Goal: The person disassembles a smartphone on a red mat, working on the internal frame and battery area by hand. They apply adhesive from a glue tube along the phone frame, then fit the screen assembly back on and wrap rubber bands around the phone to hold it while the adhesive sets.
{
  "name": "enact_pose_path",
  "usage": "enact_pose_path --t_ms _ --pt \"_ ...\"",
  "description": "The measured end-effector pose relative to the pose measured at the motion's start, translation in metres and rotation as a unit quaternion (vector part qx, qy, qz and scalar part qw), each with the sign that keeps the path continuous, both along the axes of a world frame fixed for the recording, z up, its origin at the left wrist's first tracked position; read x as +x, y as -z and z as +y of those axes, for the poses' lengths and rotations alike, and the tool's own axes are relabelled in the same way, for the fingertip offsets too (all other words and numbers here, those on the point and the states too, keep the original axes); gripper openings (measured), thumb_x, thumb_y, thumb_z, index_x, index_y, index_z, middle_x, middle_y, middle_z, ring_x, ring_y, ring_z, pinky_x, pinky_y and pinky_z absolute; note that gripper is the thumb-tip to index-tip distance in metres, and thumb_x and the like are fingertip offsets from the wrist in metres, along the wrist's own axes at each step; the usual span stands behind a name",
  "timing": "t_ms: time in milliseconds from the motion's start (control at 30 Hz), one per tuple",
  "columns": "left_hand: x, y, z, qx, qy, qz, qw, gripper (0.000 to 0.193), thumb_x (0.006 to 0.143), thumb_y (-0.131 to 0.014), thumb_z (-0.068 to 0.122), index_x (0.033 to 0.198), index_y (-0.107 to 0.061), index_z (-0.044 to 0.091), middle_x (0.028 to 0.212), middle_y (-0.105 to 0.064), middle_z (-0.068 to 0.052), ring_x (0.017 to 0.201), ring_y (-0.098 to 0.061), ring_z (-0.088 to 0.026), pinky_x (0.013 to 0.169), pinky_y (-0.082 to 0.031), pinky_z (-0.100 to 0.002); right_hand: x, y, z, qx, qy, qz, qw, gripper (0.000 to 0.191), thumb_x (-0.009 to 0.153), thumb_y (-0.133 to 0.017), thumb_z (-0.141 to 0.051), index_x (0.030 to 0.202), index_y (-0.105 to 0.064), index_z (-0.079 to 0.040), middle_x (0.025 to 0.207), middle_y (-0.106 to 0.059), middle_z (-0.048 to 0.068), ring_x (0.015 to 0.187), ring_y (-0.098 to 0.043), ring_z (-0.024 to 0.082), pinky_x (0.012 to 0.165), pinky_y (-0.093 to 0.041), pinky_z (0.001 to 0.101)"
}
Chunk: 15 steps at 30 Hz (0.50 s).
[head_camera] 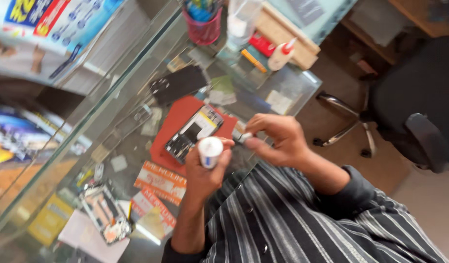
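Note:
My left hand [205,170] is closed around a small white bottle [210,151], held upright above the glass counter. My right hand [275,139] pinches a small grey cap or nozzle piece [241,137] right beside the bottle's top. Just beyond both hands, an opened phone [193,132] with its insides showing lies on a red mat [178,122]. The picture is motion-blurred.
A dark phone back panel [178,84] lies farther along the glass counter [112,97]. A pink pen cup [202,27], a white glue bottle with red tip [280,54] and a second opened phone [105,212] are around. A black office chair [409,107] stands at right.

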<state>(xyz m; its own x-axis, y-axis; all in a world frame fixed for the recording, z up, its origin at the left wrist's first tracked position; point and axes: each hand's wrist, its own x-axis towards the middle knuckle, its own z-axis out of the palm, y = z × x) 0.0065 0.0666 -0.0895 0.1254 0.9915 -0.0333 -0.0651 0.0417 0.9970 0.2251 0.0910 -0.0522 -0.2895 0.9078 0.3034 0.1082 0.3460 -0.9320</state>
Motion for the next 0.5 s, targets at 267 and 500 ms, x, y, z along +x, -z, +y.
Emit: enact_pose_path --t_ms 267,500 --pt "0.017 -0.019 -0.009 0.132 -0.054 0.214 0.966 0.026 0.082 -0.086 0.016 0.083 -0.061 0.007 0.071 -0.068 -0.009 0.062 -0.071 -0.021 0.056 -0.053 -0.033 -0.006 -0.002 -0.015 -0.13 -0.059 0.309 0.94 0.013 0.105 -0.069 -0.007 0.112 -0.064 0.002 0.097 -0.07 0.016 0.102 -0.068 0.027 0.092 -0.056 0.0425" --pt "0.015 -0.021 -0.011 0.159 -0.06 0.258 0.951 0.027 0.074 -0.085 0.015 0.083 -0.061 0.007 0.071 -0.065 -0.008 0.067 -0.069 -0.027 0.058 -0.053 -0.039 -0.009 -0.002 -0.02 -0.158 -0.079 0.318 0.932 0.011 0.105 -0.067 -0.004 0.112 -0.064 0.003 0.109 -0.073 0.022 0.111 -0.071 0.034 0.107 -0.057 0.0542"
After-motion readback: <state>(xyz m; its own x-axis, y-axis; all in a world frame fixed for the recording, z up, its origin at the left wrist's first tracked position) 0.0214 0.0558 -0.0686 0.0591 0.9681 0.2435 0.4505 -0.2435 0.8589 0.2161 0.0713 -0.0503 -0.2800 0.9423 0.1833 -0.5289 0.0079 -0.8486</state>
